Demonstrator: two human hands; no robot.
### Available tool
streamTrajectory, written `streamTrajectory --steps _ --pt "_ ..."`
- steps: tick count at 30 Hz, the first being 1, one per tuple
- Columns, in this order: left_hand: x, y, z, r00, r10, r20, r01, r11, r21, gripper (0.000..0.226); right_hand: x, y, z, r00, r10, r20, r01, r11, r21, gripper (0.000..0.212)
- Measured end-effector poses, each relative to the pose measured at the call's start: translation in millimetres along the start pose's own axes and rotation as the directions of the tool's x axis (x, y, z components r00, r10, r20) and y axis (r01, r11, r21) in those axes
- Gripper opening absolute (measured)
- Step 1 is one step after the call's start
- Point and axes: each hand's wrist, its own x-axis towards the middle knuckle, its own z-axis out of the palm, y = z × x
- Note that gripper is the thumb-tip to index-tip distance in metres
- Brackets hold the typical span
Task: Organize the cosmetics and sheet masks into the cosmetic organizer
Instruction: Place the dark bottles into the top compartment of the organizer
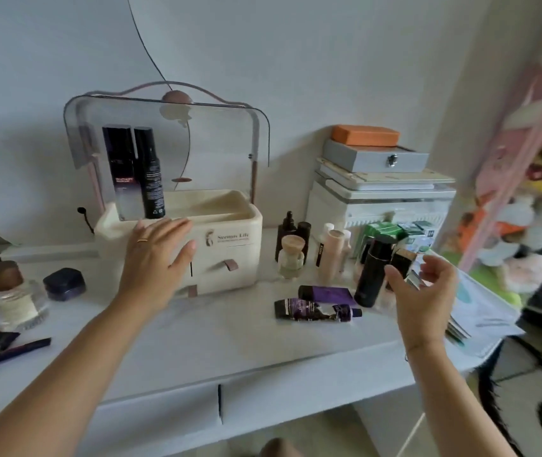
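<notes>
Two bare arms reach forward, both hands empty.

The left hand (156, 255), left of centre in the frame, is spread flat, palm down, fingers together and thumb splayed, a gold ring on one finger; its forearm runs down to the lower left corner. The right hand (423, 288), right of centre, is loosely cupped with fingers curled apart, forearm rising from the lower right.

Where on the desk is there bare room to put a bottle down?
Bare desk runs along the front edge, between the organizer and the purple tubes. Inside the organizer, right of the two black bottles, is free. Crowded: the bottle cluster near the right hand, and the far-left jars.
</notes>
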Motion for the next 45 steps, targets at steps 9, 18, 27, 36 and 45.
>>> streamTrajectory --steps 9,18,27,36,45 --pt "1.2 -4.6 9.0 0.999 -0.002 -0.053 0.002 1.0 -0.003 0.045 25.7 56.7 1.4 0.934 0.212 0.286 -0.22 0.975 -0.005 0.027" --pt "3.1 -6.1 -2.4 1.0 -0.024 0.021 0.024 0.999 -0.033 0.048 6.2 -28.5 -18.9 0.926 -0.069 0.37 0.008 0.987 0.164 0.023" --pt "-0.6 -29.9 -21.3 0.995 -0.009 -0.095 0.002 0.997 -0.075 0.031 -11.9 -178.2 166.0 0.552 -0.368 0.749 0.037 0.907 0.418 0.024" --pt "-4.1 -38.3 -16.9 0.994 -0.029 -0.104 0.022 0.997 -0.073 0.04 -9.1 -178.1 293.5 0.489 -0.118 0.864 0.101 0.992 0.079 0.043" --pt "-5.3 -38.9 -12.8 0.989 -0.028 -0.146 0.018 0.997 -0.069 0.042 -8.5 -176.5 310.2 0.472 -0.117 0.874 0.11 0.991 0.073 0.039"
